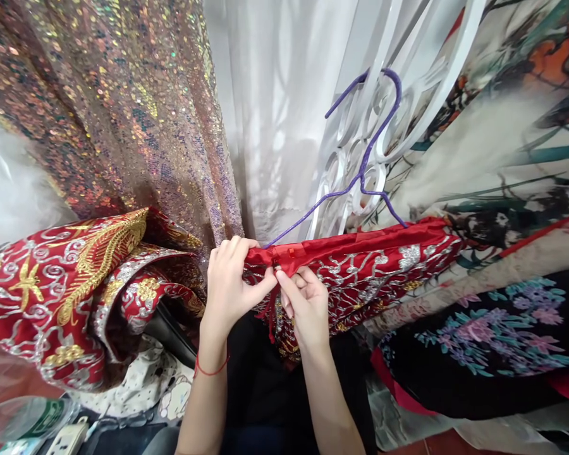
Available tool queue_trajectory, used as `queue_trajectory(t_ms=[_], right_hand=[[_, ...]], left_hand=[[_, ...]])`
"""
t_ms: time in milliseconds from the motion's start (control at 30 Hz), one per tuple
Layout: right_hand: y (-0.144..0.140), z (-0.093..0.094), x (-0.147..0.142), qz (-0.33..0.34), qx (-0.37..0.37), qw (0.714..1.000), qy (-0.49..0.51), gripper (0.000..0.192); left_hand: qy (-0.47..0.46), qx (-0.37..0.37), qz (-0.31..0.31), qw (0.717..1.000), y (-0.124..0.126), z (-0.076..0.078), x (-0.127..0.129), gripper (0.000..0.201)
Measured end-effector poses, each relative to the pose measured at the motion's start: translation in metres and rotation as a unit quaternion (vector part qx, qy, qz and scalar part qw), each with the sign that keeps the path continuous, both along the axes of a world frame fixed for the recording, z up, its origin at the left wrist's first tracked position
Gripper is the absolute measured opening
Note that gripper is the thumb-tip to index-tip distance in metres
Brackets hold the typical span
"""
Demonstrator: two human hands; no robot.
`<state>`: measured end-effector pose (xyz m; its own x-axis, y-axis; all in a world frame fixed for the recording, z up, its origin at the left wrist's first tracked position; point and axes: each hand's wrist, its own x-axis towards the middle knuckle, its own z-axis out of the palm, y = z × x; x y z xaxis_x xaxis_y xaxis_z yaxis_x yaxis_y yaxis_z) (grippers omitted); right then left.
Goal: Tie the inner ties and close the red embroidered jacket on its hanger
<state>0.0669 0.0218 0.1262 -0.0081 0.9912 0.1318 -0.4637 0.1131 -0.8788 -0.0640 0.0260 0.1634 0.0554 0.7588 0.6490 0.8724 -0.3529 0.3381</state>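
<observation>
Both hands meet at the waistband of a red embroidered garment (360, 265) hung on a purple hanger (365, 164); the left hand (230, 284) grips its end, the right hand (306, 303) pinches just beside; sequinned fabric (123, 107) hangs behind.

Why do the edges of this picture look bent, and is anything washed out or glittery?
Head view: wide lens bows the edges; white curtain glows washed out by backlight; sequin fabric sparkles; both hands on the red garment stay sharp.

sheer white curtain (275, 126) hangs behind, daylight glowing through; sequined fabric (123, 107) drapes at left.
</observation>
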Motion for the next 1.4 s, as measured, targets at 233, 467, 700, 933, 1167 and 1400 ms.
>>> queue_trajectory(t_ms=[233, 467, 700, 933, 1167, 1400], right_hand=[[-0.013, -0.012, 0.030, 0.119, -0.015, 0.992, -0.036, 0.033], [-0.025, -0.056, 0.108, -0.092, -0.045, 0.962, -0.252, 0.061], [-0.026, -0.082, 0.149, -0.244, 0.010, 0.783, -0.572, 0.055], [-0.021, -0.050, 0.093, -0.245, 0.135, 0.818, -0.503, 0.025], [-0.010, -0.003, 0.018, -0.226, 0.193, 0.865, -0.404, 0.018], [-0.005, -0.003, -0.021, -0.282, 0.131, 0.880, -0.359, 0.019]], left_hand=[[0.016, 0.001, -0.026, 1.000, 0.004, -0.001, -0.008, 0.025], [0.031, -0.010, -0.044, 0.999, 0.007, -0.003, -0.013, 0.040], [0.030, -0.017, -0.042, 0.999, 0.005, -0.002, -0.012, 0.039], [0.033, -0.025, -0.023, 0.999, -0.001, 0.000, -0.007, 0.032], [0.008, 0.011, 0.038, 0.999, -0.001, 0.001, 0.006, 0.040], [-0.035, 0.020, 0.078, 0.996, 0.005, 0.000, 0.012, 0.035]])
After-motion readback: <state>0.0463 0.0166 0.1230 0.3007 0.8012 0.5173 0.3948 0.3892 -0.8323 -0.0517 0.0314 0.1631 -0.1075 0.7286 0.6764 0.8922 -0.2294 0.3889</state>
